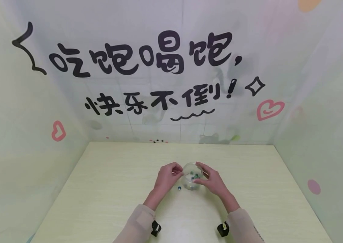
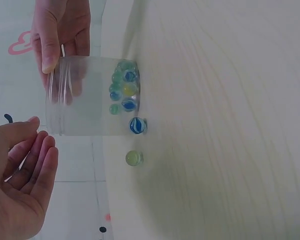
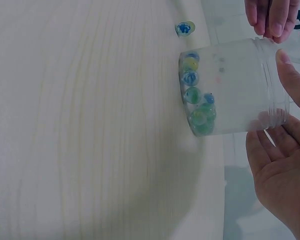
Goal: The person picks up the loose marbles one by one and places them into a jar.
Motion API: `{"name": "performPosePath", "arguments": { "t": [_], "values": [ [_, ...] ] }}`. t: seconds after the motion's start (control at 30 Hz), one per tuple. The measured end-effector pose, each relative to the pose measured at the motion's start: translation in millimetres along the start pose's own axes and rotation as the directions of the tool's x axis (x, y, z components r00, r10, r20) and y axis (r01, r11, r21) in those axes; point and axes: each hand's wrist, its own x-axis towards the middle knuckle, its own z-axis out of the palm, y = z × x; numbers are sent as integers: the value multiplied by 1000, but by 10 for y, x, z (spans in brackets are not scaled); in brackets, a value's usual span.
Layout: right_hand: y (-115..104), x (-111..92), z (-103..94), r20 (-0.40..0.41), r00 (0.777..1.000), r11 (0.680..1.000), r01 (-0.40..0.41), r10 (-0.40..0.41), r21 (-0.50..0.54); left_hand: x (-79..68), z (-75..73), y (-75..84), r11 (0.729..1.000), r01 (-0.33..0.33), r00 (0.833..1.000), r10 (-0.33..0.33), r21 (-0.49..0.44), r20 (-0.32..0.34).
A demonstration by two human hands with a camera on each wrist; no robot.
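Observation:
A clear plastic jar (image 1: 191,185) stands upright on the table, its mouth uncovered. Several blue, green and yellow glass marbles (image 2: 128,103) lie at its bottom. My right hand (image 1: 213,182) grips the jar near its rim, thumb on one side and fingers on the other. Beside the rim, my left hand (image 2: 22,185) has thumb and fingertips close together; nothing shows between them. Outside the jar sit a blue-striped marble (image 2: 137,125) and a pale green marble (image 2: 133,158), both on the table near the jar's base.
The light wood-grain table (image 1: 104,195) runs back to a printed wall (image 1: 147,131) with black lettering. Side walls (image 1: 320,145) rise along its left and right edges. Black wrist devices (image 1: 223,229) hang at both sleeves.

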Motion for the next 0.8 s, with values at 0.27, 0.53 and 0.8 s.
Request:
{"name": "performPosePath", "arguments": {
  "t": [0.27,0.53,0.8],
  "values": [
    [94,23,29,-32,999,1000,7,-7,-5,-19,-22,-122,999,30,1000,-30,16,0],
    [366,101,33,-18,1000,1000,3,-3,-1,-35,8,-255,999,50,999,-51,15,9],
    [370,109,24,-14,1000,1000,-15,15,2,-79,32,-344,996,88,995,-89,16,41]
  ]
}}
